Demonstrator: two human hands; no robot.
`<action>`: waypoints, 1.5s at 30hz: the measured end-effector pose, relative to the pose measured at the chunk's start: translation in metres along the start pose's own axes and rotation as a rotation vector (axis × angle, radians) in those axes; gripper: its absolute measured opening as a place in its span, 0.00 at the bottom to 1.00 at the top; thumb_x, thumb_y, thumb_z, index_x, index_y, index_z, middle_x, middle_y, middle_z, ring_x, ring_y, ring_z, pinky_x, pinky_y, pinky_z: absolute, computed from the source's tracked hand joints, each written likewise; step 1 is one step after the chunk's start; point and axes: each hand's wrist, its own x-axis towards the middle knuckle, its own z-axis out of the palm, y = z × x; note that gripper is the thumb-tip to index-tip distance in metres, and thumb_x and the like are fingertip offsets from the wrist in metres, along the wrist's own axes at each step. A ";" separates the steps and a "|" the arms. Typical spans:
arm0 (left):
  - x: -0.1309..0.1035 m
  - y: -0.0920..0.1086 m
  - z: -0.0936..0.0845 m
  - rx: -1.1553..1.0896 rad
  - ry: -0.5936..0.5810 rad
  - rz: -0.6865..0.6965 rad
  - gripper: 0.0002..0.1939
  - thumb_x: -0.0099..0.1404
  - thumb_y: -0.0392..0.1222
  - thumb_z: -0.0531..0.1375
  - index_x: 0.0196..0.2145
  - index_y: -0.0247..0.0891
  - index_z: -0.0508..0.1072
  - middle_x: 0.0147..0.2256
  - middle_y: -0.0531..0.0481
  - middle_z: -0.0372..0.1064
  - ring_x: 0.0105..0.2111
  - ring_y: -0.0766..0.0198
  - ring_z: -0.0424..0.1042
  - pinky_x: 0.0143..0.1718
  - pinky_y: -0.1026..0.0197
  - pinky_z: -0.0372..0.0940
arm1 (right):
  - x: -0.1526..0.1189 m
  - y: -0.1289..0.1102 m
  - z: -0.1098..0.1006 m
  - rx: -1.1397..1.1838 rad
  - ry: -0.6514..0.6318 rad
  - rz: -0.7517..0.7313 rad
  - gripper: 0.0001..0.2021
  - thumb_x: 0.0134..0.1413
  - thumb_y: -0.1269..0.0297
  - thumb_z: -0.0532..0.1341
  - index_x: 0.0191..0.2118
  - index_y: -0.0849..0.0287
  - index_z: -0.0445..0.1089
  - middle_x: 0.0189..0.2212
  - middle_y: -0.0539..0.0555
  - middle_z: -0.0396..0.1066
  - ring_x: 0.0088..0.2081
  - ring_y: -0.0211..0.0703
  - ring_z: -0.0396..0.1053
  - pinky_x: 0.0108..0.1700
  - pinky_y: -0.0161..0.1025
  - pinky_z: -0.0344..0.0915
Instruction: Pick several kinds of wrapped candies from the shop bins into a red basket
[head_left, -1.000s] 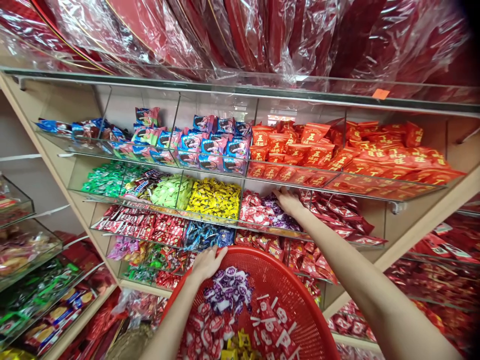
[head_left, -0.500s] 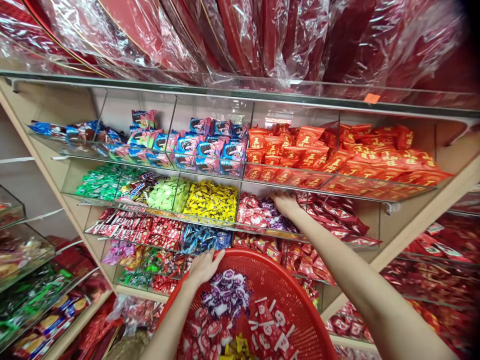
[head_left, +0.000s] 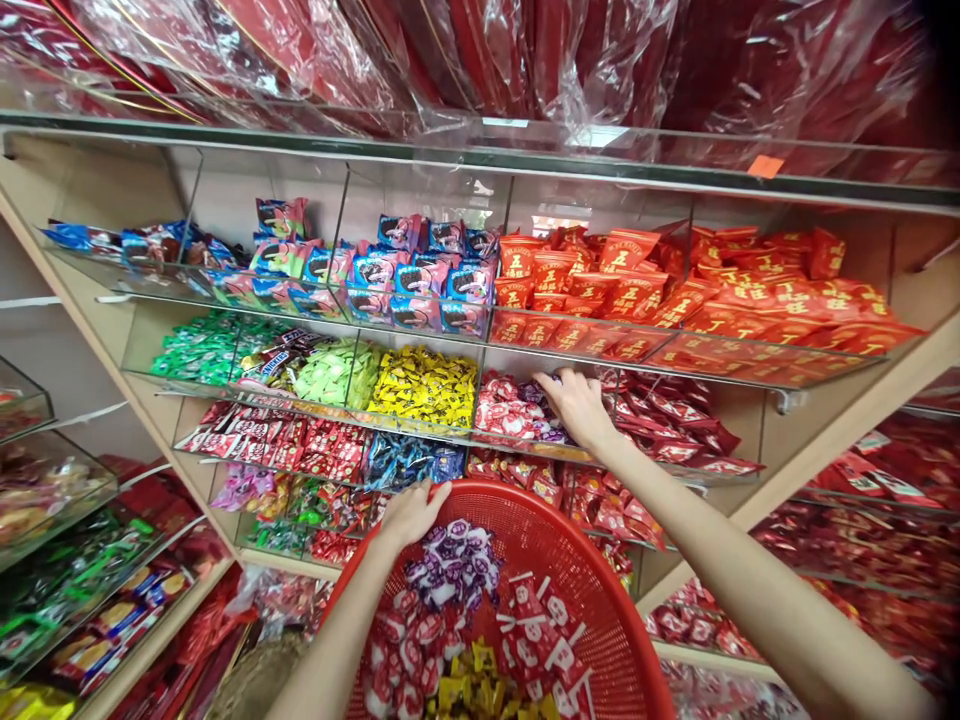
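Note:
My left hand (head_left: 414, 512) is closed around the far left rim of a round red plastic basket (head_left: 628, 610). Inside the basket lie purple-and-white wrapped candies (head_left: 454, 562), red-and-white wrapped candies (head_left: 409, 640), yellow wrapped candies (head_left: 480, 685) and small red packets with white sticks (head_left: 546, 635). My right hand (head_left: 577, 405) reaches into a shelf compartment, its fingers bent down over purple wrapped candies (head_left: 531, 392). Those fingertips are partly hidden, so what they hold is unclear. Red-and-white candies (head_left: 501, 405) fill the left part of that compartment.
A clear shelf front (head_left: 420, 432) and upright dividers edge the compartments. Yellow candies (head_left: 424, 385) lie left of my right hand, dark red packets (head_left: 667, 420) to its right. Orange-red bags (head_left: 592, 285) sit on the shelf above. More sweets (head_left: 75, 570) stand at the left.
My right hand has shifted slightly up within the compartment, with its knuckles more raised. The left hand keeps its grip on the basket. The view has tilted a little.

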 end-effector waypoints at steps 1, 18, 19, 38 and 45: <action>0.000 0.000 0.000 0.002 0.000 -0.002 0.38 0.59 0.65 0.30 0.41 0.39 0.68 0.39 0.42 0.71 0.40 0.53 0.69 0.38 0.56 0.60 | -0.007 -0.003 -0.005 0.027 0.012 -0.020 0.20 0.60 0.66 0.40 0.57 0.49 0.50 0.44 0.60 0.58 0.40 0.48 0.56 0.42 0.44 0.50; -0.002 -0.001 -0.001 -0.061 -0.024 -0.003 0.39 0.60 0.63 0.27 0.43 0.42 0.69 0.42 0.45 0.71 0.43 0.53 0.68 0.41 0.55 0.59 | -0.117 -0.159 0.044 0.583 -0.206 -0.496 0.20 0.59 0.66 0.46 0.57 0.46 0.51 0.39 0.55 0.61 0.39 0.42 0.59 0.39 0.39 0.54; -0.002 -0.001 -0.001 -0.057 -0.022 -0.002 0.38 0.60 0.63 0.27 0.43 0.42 0.69 0.42 0.45 0.71 0.43 0.53 0.68 0.41 0.55 0.59 | -0.118 -0.164 0.051 0.581 -0.219 -0.511 0.20 0.59 0.65 0.46 0.57 0.46 0.51 0.38 0.54 0.61 0.39 0.41 0.59 0.39 0.39 0.55; -0.035 -0.016 0.019 -0.141 -0.042 -0.135 0.39 0.58 0.66 0.29 0.45 0.41 0.68 0.40 0.44 0.72 0.43 0.54 0.68 0.42 0.57 0.59 | -0.161 -0.124 0.014 0.506 -0.277 -0.218 0.29 0.54 0.50 0.44 0.60 0.39 0.33 0.60 0.51 0.45 0.60 0.51 0.44 0.55 0.54 0.50; -0.060 -0.046 0.009 -0.154 -0.011 -0.207 0.39 0.58 0.66 0.28 0.44 0.44 0.69 0.39 0.47 0.72 0.41 0.53 0.69 0.38 0.56 0.60 | -0.284 -0.050 0.045 0.731 -0.255 0.488 0.35 0.47 0.44 0.49 0.60 0.50 0.41 0.50 0.60 0.60 0.49 0.54 0.63 0.45 0.50 0.64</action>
